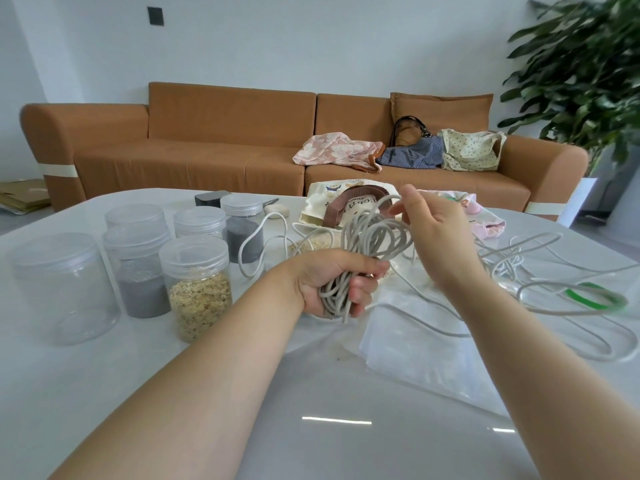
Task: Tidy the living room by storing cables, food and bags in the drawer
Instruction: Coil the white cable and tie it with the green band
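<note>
Viewing from the head camera: a coiled grey cable is gripped at its lower end by the left hand, fingers curled tight round the loops, just above the bench. An upper loop is pinched by the right hand. Loose cable lies on the bench at right. Jars stand at left, a tote lies behind the coil, and bags lie on the sofa.

Right of the orange-brown sofa, the leafy green plant is blurred and cut by the top and right edges. Left of it, flat brown cardboard runs off-frame. Looped grey-white cable partly hides the cream tote bag.
</note>
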Available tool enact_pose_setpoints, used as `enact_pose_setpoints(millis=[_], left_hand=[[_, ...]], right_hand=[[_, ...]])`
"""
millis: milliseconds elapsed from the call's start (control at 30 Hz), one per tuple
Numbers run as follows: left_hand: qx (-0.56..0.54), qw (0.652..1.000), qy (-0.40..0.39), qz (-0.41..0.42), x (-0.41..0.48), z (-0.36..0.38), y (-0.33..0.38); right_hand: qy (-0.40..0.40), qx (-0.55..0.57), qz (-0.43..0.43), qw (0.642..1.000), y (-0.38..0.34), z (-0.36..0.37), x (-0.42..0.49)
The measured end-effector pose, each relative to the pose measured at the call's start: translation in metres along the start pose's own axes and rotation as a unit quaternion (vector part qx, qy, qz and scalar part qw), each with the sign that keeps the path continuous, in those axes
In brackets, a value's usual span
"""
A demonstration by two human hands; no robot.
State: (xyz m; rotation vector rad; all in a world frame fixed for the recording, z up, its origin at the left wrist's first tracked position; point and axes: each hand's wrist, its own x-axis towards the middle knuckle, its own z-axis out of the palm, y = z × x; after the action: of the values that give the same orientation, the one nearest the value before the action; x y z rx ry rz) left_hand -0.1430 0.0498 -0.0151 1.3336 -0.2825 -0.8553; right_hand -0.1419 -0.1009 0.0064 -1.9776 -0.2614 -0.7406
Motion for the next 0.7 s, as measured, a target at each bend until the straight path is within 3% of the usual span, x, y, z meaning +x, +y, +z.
enact_pose_setpoints(millis=[200, 400, 700], left_hand=[[0.073, 0.996, -0.053, -0.019, 0.003, 0.014, 0.001], [0.146, 0.985, -0.081, -0.035, 0.004, 0.019, 0.001], [0.124, 0.986, -0.098, -0.054, 0.003, 0.017, -0.002]], right_hand=[[0.076, 0.033, -0.02, 0.996, -0.002, 0.005, -0.009], [0.092, 0.043, -0.039, 0.994, -0.002, 0.004, -0.013], [-0.06, 0.117, -0.003, 0.991, -0.003, -0.001, -0.01]])
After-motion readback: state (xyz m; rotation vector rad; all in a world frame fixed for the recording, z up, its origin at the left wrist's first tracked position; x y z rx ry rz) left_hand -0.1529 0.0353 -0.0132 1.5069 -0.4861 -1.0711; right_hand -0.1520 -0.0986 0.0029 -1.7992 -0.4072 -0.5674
